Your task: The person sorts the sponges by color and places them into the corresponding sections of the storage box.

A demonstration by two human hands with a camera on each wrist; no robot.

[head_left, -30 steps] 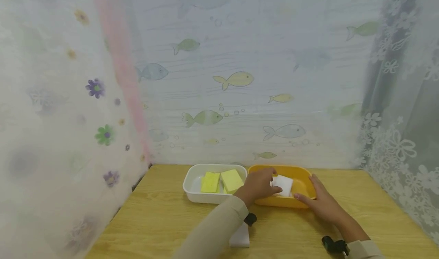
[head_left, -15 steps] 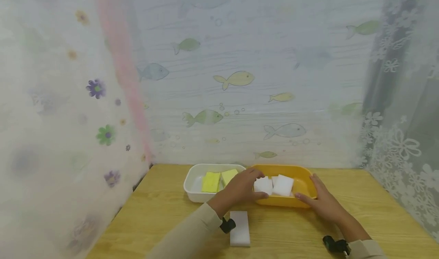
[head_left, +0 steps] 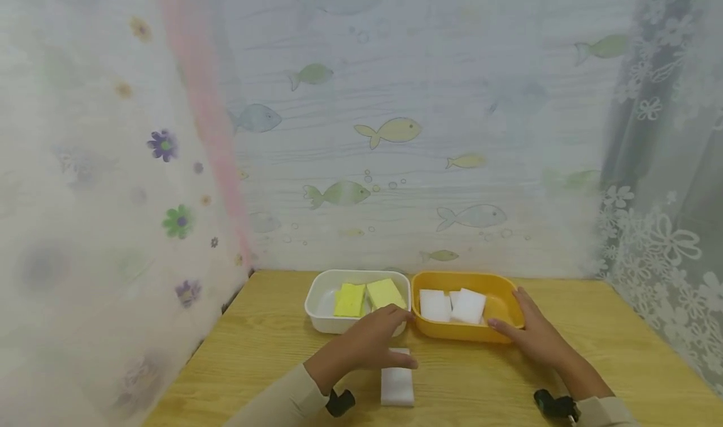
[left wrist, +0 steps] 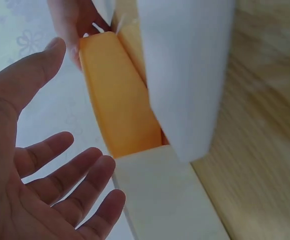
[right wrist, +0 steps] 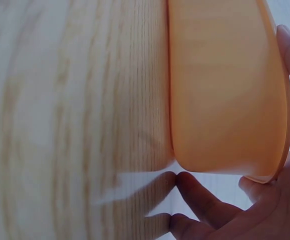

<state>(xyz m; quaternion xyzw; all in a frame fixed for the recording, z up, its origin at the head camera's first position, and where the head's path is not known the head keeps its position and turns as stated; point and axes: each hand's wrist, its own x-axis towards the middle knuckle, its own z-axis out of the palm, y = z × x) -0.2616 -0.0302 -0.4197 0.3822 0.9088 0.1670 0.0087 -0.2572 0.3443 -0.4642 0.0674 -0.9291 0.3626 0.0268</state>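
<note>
My left hand (head_left: 366,345) hovers over a white rectangular sponge block (head_left: 397,389) lying on the table, fingers spread and holding nothing. In the left wrist view the same block stands out large beside the open palm. My right hand (head_left: 539,338) grips the right end of an orange plastic basin (head_left: 469,333), thumb at its front rim, fingers round its end wall. Several white sponge squares (head_left: 434,306) lie in that basin. Left of it stands a white plastic basin (head_left: 324,323) holding yellow sponge pieces (head_left: 350,299).
The two basins stand side by side near the back edge of the wooden table (head_left: 254,364). Behind hangs a fish-print curtain (head_left: 350,238). Small dark cameras sit on both wrists.
My left hand has drawn back from the orange basin, moving left and nearer, to above the white block. A white sponge square shows in the basin's left part. My right hand stays.
</note>
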